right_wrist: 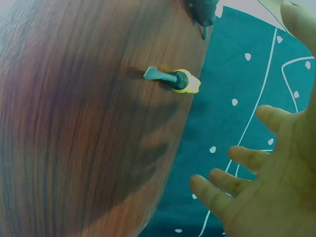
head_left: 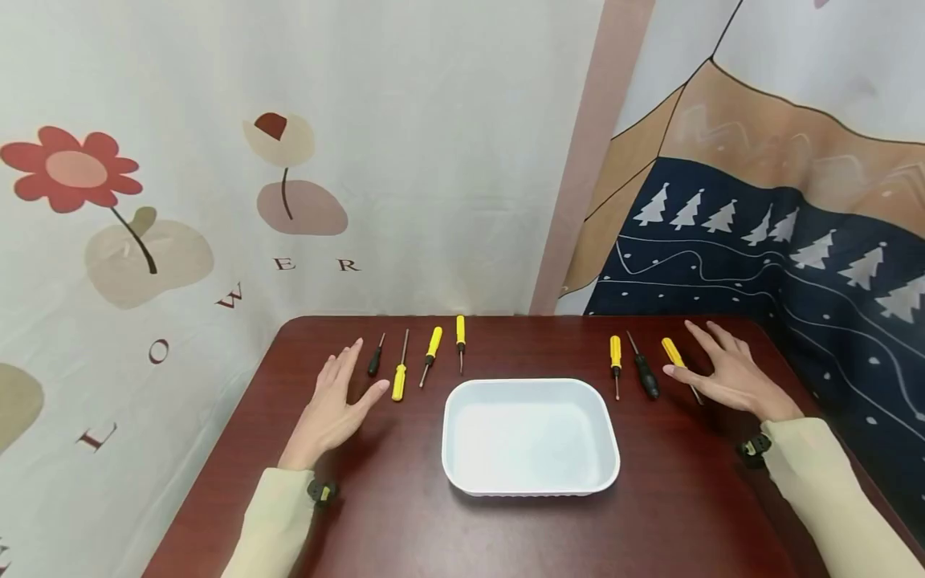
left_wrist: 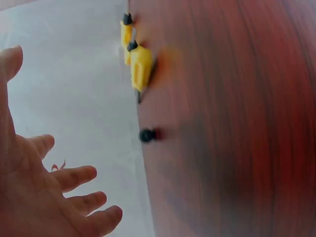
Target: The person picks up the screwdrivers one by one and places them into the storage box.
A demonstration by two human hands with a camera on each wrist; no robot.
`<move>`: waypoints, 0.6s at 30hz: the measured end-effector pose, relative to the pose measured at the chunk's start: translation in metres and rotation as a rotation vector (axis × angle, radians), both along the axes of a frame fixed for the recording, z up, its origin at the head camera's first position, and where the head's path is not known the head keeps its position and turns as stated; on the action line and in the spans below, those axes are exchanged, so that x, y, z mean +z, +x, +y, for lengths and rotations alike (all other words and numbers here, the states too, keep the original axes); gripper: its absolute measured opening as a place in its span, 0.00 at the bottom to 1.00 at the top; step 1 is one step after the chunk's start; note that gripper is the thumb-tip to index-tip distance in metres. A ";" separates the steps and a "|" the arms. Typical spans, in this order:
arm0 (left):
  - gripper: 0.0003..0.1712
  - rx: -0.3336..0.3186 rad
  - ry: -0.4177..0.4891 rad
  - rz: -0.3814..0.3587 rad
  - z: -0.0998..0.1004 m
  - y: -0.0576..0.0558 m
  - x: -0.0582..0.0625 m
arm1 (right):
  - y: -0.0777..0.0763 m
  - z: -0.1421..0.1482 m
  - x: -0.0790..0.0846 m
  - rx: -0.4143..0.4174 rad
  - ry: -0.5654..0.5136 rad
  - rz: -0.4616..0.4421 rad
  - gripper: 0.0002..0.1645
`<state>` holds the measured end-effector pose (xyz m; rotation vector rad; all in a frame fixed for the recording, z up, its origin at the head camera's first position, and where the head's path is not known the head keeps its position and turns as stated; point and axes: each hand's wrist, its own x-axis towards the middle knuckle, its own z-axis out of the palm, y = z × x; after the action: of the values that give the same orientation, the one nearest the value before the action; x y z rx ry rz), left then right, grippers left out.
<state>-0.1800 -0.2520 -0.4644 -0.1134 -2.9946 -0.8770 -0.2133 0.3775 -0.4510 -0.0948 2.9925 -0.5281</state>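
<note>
My left hand (head_left: 335, 409) hovers over the table's left side with fingers spread, holding nothing. Nearest to it lie a small black screwdriver (head_left: 374, 363) and a yellow screwdriver (head_left: 399, 382). Two more yellow-handled screwdrivers, one slanted (head_left: 433, 345) and one at the back edge (head_left: 460, 331), lie farther right. On the right, my right hand (head_left: 737, 381) is spread above a yellow-handled screwdriver (head_left: 671, 352), its thumb crossing over that tool in the head view. A larger black screwdriver (head_left: 646, 377) and another yellow-handled screwdriver (head_left: 616, 353) lie to its left. In the right wrist view, a flat-bladed tip (right_wrist: 157, 74) points toward the camera.
A white rectangular tray (head_left: 531, 486) stands in the middle of the dark red table (head_left: 405, 514), between the hands. Behind the table hangs a printed curtain (head_left: 433, 160), with a dark blue tree pattern on the right.
</note>
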 end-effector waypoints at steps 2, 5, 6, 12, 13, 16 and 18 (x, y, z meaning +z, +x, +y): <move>0.52 -0.004 0.040 0.000 0.005 0.000 0.000 | -0.001 0.000 0.000 0.002 -0.002 -0.001 0.64; 0.50 -0.006 0.093 0.001 0.014 0.000 0.001 | -0.003 -0.001 -0.002 0.003 0.005 -0.005 0.64; 0.50 -0.016 0.106 0.006 0.017 0.000 0.001 | -0.004 -0.002 -0.002 0.002 0.007 -0.008 0.63; 0.46 -0.056 0.221 0.048 0.032 0.002 0.001 | -0.008 -0.004 -0.005 -0.004 0.000 -0.022 0.63; 0.45 -0.057 0.252 0.051 0.034 0.002 0.001 | -0.009 -0.004 -0.005 -0.003 -0.002 -0.023 0.63; 0.42 -0.076 0.331 0.053 0.040 0.003 -0.001 | -0.010 -0.005 -0.004 -0.005 -0.012 -0.029 0.63; 0.41 -0.091 0.386 0.043 0.044 0.003 -0.001 | -0.011 -0.005 -0.004 -0.008 -0.012 -0.035 0.63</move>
<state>-0.1775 -0.2081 -0.4657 -0.2567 -2.7363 -1.4191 -0.2242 0.3728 -0.4546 -0.0733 2.9574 -0.5435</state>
